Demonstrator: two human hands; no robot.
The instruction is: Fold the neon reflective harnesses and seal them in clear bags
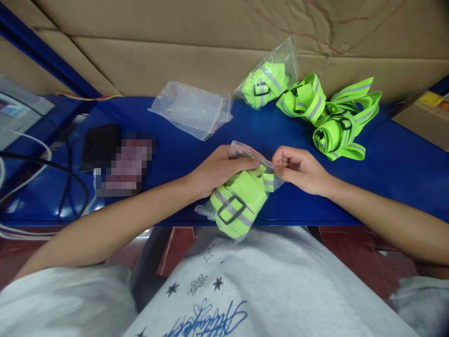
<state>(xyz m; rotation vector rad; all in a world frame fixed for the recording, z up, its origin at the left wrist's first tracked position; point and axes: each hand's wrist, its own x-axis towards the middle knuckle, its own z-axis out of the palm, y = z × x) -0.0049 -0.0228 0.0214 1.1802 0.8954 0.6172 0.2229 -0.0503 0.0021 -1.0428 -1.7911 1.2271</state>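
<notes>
A clear zip bag (242,152) with a folded neon-green reflective strap (235,205) and its black buckle inside hangs over the near edge of the blue table (393,178). My left hand (219,169) pinches the bag's open top from the left, fingers closed on the plastic. My right hand (300,169) pinches the same top edge from the right, fingers curled shut on it. The strap fills the bag below both hands.
At the back lie an empty clear zip bag (192,108), a bagged green strap (268,80) and loose green straps (333,119). A dark object (100,145) and black cables (66,180) sit at the left. Cardboard (210,51) backs the table.
</notes>
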